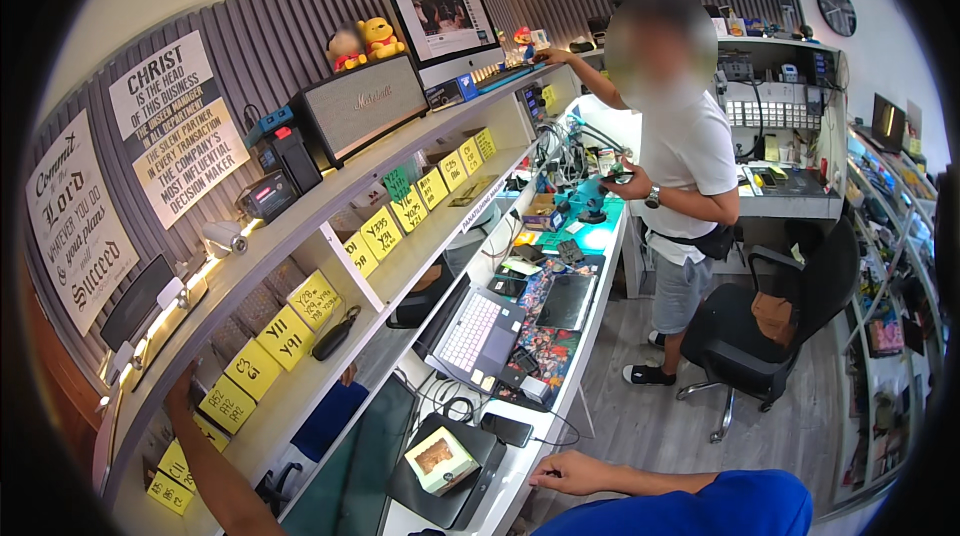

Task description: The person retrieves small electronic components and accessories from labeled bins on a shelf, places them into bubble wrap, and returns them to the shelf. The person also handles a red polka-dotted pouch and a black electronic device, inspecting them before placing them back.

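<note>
Head view: here's the left hand [182,388], up at the long grey shelf [290,391], next to a row of bins fronted with yellow paper labels [252,370]! The step in hand looks like a reach in among them; the next move, I'd judge, calls for fingers kept clear of the board above. How far those fingers are spread, or whether they grip anything, I cannot tell; the shelf hides them.

Over to the right hand [570,474], down by the edge of the white bench [505,501], loosely curled, and whether it has hold of anything is too small to tell.

Now the containers! The labelled bins line the shelf, their insides mostly out of sight. On the bench, a small cream box with a windowed lid [455,468] shows something brown inside, sitting on a flat black case [408,487].
</note>
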`<state>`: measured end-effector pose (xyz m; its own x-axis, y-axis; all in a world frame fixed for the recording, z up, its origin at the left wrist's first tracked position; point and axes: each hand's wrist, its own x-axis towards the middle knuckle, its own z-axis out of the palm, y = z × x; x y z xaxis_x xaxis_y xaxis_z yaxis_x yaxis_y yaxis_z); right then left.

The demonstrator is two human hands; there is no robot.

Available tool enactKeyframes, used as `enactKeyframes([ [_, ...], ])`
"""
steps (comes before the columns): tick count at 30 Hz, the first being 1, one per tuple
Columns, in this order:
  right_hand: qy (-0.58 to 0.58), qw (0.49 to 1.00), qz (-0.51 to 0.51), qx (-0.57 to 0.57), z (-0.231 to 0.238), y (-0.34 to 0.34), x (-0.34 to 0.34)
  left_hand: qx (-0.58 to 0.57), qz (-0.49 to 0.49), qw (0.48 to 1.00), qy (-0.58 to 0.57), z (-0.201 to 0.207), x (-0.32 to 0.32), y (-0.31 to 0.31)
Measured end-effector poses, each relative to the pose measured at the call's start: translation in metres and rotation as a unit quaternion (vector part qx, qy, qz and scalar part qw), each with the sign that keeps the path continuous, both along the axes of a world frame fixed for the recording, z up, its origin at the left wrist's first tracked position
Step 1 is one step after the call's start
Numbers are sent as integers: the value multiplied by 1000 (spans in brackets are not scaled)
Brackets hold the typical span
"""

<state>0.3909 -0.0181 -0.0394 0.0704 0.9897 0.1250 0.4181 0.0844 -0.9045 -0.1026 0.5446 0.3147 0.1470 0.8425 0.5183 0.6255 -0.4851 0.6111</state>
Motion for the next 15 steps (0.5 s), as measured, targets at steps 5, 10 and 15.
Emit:
enactKeyframes([
  [5,-20,999,5,30,-4,2,-2,37,-65,997,3,13,-37,-26],
  [10,3,999,-20,-24,13,-3,2,19,27,999,17,12,39,-74],
  [15,-1,999,13,-32,12,2,-1,-94,45,992,69,34,27,-126],
])
